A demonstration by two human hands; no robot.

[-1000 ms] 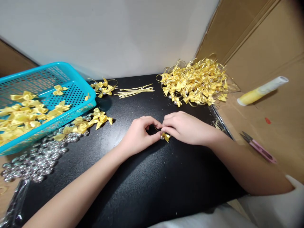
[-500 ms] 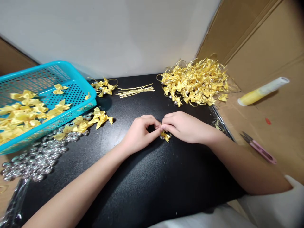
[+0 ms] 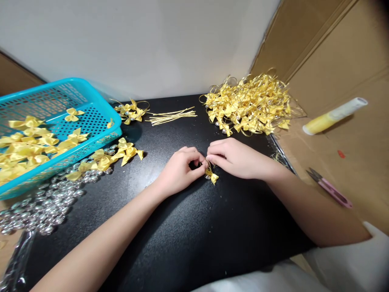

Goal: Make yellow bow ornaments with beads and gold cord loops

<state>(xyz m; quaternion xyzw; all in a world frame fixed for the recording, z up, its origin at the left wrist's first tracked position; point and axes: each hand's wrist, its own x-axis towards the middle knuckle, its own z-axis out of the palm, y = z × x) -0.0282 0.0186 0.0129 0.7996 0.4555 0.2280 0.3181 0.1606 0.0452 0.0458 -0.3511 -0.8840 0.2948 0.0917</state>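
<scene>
Near the middle of the black table (image 3: 170, 239), my left hand (image 3: 184, 170) pinches a thin gold cord between thumb and fingertips. From that cord hang a small yellow bow (image 3: 214, 178) and a silver bell, just below the fingertips. My right hand (image 3: 232, 159) is closed on the same cord, its thumb and forefinger almost touching the left fingertips. The cord is partly hidden by the fingers. Behind the hands lie several loose gold cords (image 3: 172, 116).
A blue basket (image 3: 105, 142) of yellow bows stands at the left, with silver bells (image 3: 45, 207) and more bows before it. At the back right is a heap of bows on looped cords (image 3: 249, 105). Pink snips (image 3: 331, 188) and a yellow-white roll (image 3: 336, 116) lie at the right.
My right hand has risen slightly and its fingers have drawn a little apart from the left ones. The bow hangs slightly lower and more of it and the cord shows.
</scene>
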